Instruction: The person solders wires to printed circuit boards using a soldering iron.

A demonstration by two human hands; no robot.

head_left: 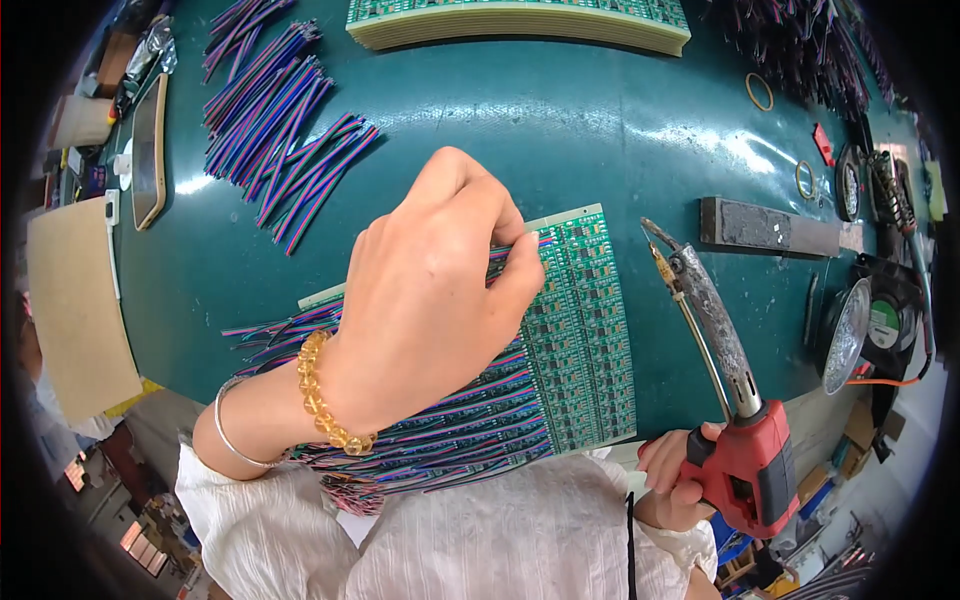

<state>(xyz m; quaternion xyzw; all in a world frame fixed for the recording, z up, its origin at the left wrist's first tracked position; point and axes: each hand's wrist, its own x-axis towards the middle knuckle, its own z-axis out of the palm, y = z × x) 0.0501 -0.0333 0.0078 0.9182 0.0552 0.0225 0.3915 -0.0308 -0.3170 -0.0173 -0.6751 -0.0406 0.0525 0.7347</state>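
A green circuit board panel point(585, 330) lies in front of me, with rows of thin multicoloured wires point(470, 440) running across its left part. Over its upper area my left hand point(430, 280) is closed in a pinch, and the ends of a thin wire point(546, 242) show at the thumb and fingertips. Most of that wire is hidden behind the hand. My right hand point(675, 475) grips the red handle of a soldering gun point(745, 470). Its tip point(655, 235) points up and away, beside the panel's right edge and apart from it.
Loose wire bundles point(265, 110) lie at the far left, and a stack of circuit panels point(520, 30) sits at the back. To the right are a dark rectangular block point(770, 228), a metal dish point(848, 335) and a small fan point(895, 315). A phone point(150, 150) rests at left.
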